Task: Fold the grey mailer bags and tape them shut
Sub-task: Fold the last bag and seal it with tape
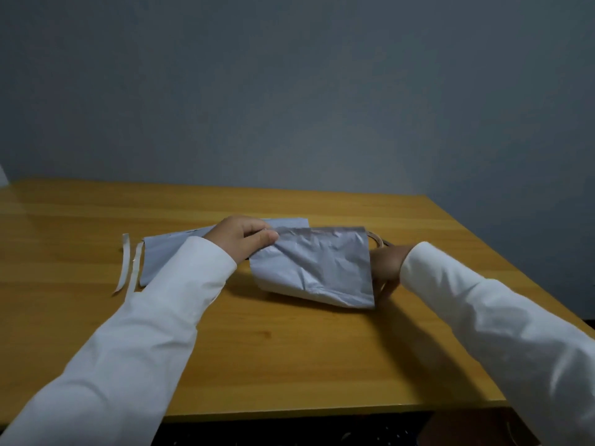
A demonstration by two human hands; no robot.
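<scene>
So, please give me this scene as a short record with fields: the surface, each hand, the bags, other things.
surface: wooden table
left hand: pinches the top edge of the folded grey bag
right hand: behind the bag's right side, grip hidden
second bag: lies flat at the left, partly under the left sleeve
tape roll: behind the folded bag
strips: two, at the far left

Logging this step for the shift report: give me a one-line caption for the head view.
Left hand pinches folded grey mailer bag; right hand behind it by tape roll.
</scene>
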